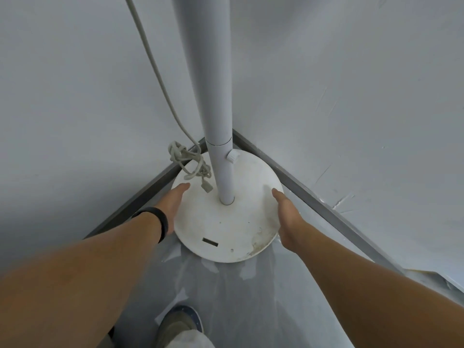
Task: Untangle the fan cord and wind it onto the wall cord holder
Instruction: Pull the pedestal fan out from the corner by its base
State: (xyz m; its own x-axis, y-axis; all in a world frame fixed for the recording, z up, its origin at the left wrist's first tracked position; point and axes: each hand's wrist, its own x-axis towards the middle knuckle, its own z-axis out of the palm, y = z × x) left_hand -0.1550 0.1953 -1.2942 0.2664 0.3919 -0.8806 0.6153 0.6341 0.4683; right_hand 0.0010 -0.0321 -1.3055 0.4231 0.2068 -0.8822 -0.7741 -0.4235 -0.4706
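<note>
A white pedestal fan stands in a room corner; its round base (226, 229) lies on the floor and its pole (221, 146) rises out of frame. A pale cord (155, 71) hangs down along the left wall into a tangled knot (187, 156) at the base's back left, with the plug (207, 187) resting on the base. My left hand (173, 202) lies with straight fingers on the base's left rim, near the plug. My right hand (286, 217) rests on the right rim, fingers extended. The wall cord holder is not in view.
Two grey walls meet behind the fan, with a dark skirting strip (313, 194) along the floor. A height knob (232, 156) sticks out of the pole. My shoe (180, 322) stands on the grey floor in front of the base.
</note>
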